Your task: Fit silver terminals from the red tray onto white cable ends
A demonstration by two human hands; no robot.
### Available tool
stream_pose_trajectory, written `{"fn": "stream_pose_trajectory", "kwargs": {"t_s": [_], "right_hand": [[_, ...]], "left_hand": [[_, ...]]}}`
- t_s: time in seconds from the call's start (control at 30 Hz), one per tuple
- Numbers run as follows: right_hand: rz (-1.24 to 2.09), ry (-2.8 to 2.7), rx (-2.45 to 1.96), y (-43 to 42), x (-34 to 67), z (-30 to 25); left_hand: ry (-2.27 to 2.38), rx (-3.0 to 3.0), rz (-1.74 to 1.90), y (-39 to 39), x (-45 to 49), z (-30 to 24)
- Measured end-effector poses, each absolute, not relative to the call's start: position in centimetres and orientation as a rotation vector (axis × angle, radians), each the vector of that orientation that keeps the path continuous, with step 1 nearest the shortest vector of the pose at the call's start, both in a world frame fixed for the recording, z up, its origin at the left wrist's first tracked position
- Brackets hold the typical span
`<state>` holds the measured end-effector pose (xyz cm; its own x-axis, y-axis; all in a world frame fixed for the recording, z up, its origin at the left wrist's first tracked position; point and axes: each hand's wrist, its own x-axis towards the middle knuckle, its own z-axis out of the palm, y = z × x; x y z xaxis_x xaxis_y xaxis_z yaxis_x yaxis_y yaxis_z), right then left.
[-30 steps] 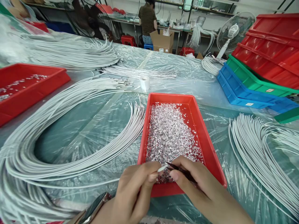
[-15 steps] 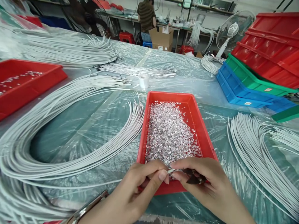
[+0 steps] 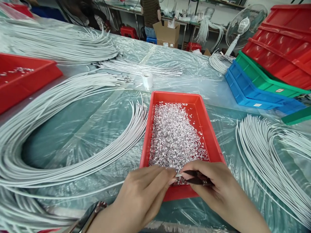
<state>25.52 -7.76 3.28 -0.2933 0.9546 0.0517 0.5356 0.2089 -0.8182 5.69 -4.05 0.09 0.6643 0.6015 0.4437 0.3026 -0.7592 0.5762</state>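
A red tray (image 3: 206, 121) in front of me holds a heap of small shiny metal pieces (image 3: 173, 136). Both hands meet over its near edge. My left hand (image 3: 143, 194) pinches the end of a thin white cable between thumb and fingers; the cable is mostly hidden by the hand. My right hand (image 3: 213, 189) is closed on dark tweezers (image 3: 196, 178), its thumb and forefinger meeting the cable tip. A watch sits on my left wrist.
Bundles of white cables curve on the plastic-covered table at left (image 3: 60, 106), right (image 3: 269, 155) and far back. A tape roll (image 3: 147, 80) stands behind the tray. Another red tray (image 3: 24, 79) is at left; stacked blue, green, red trays (image 3: 264, 64) at right. A person stands at a far bench.
The white cable tip, plainly visible a second ago between my hands, is now pinched and covered by both sets of fingertips. The tweezers have turned from pointing at it to lying in my right palm.
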Motion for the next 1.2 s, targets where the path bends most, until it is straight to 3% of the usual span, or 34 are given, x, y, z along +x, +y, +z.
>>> {"fn": "stream_pose_trajectory", "kwargs": {"t_s": [1.2], "right_hand": [[1.091,-1.943,-1.619,-7.50,25.00,3.03]], "left_hand": [[0.593,2.639,0.792,-3.66,5.57,-0.48]]}}
